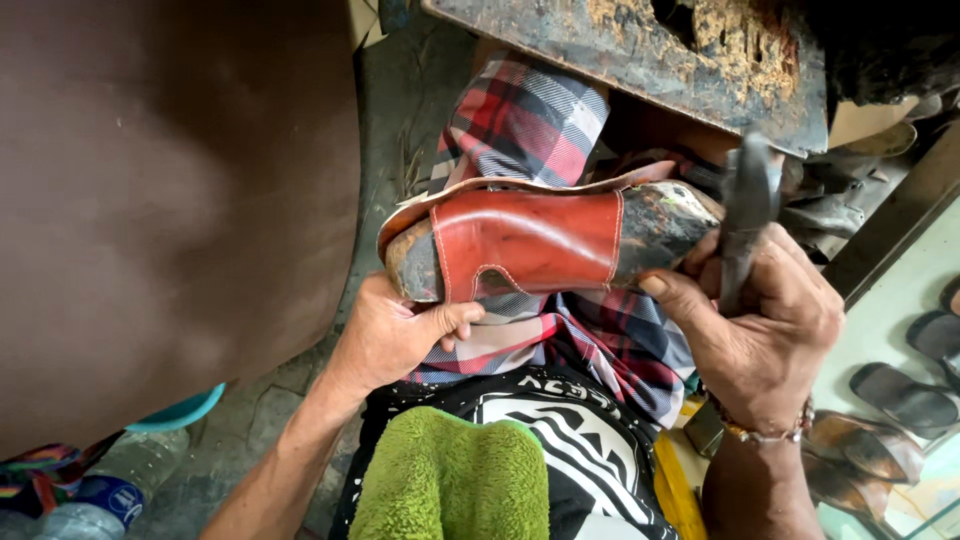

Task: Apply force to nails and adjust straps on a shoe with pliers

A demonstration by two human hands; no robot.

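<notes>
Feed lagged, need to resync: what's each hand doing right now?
Left hand: closed on the heel end of the shoe last with its red leather upper.
Right hand: closed around dark pincers.

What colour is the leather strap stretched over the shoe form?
Reddish-brown with pale stitching along its edges, the leather strap shows in the head view.

Hemmed in on most sides. Overhead, close above the red leather shoe upper [530, 240] on its last, a stained wooden board [640, 60] capping any upward lift. To the left, a broad brown leather sheet [170, 200] walling off that flank, leaving only a narrow strip of grey floor [385, 130] between it and the plaid lap [525, 120]. Below, a green towel [455, 480] bulging toward the chest. Right side crowded: right hand [760, 330] with a dark tool [748, 215], then sandals [900, 395] beyond. Left hand [395, 335] under the toe end. Open room mainly between the two forearms.
</notes>
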